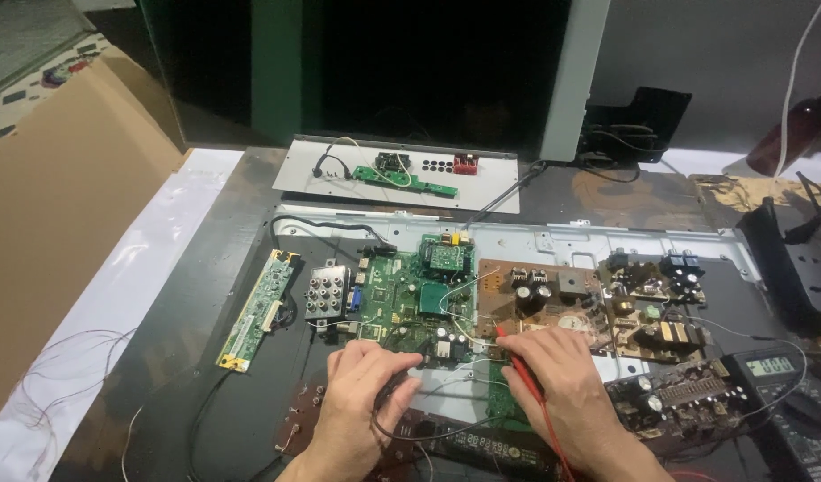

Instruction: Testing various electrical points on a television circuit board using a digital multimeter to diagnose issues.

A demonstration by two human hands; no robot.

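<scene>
My left hand [361, 393] grips a black test probe [394, 384] with its lead curling below, the tip pointing at the lower edge of the green main circuit board [410, 290]. My right hand [553, 379] holds a red test probe [516, 357] whose tip rests near the seam between the green board and the brown power board [540, 299]. Both hands sit side by side over the open back of a flat screen chassis [553, 239]. A digital multimeter [776, 375] lies at the right, with its leads running towards my hands.
A narrow green board [257, 308] lies at the left. A grey metal panel [402, 174] with small boards sits behind. A cardboard sheet [62, 196] leans at far left, loose thin wires [62, 366] lie below it, and a black case [799, 263] stands at right.
</scene>
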